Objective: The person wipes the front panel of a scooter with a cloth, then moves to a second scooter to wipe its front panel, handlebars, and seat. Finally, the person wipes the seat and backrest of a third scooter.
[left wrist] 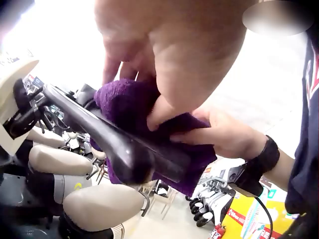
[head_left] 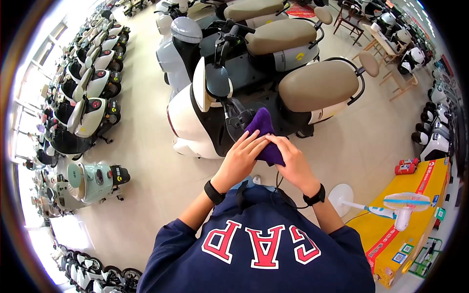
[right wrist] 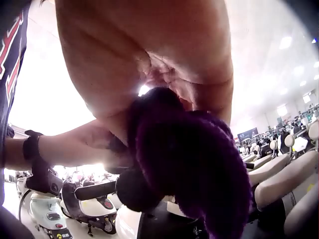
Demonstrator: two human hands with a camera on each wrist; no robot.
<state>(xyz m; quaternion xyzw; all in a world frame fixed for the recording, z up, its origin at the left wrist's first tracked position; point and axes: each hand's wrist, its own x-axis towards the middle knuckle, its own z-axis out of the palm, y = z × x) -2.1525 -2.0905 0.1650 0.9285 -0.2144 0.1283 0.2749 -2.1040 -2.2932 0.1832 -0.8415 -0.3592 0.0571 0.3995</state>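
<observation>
A purple cloth is folded around the black handlebar grip of a cream scooter. My left hand holds the cloth from above, its thumb bent against the near side and its fingers over the far side. Close beside it, my right hand grips the cloth's other part, its thumb pressed on the fabric. Below the cloth, a black brake lever runs along the grip. In the right wrist view the bunched cloth hangs under the palm and hides most of the grip.
The scooter's round mirror and tan seat lie just beyond the hands. More scooters stand alongside, with a row of scooters at the left. At right, a white fan stands by a yellow box.
</observation>
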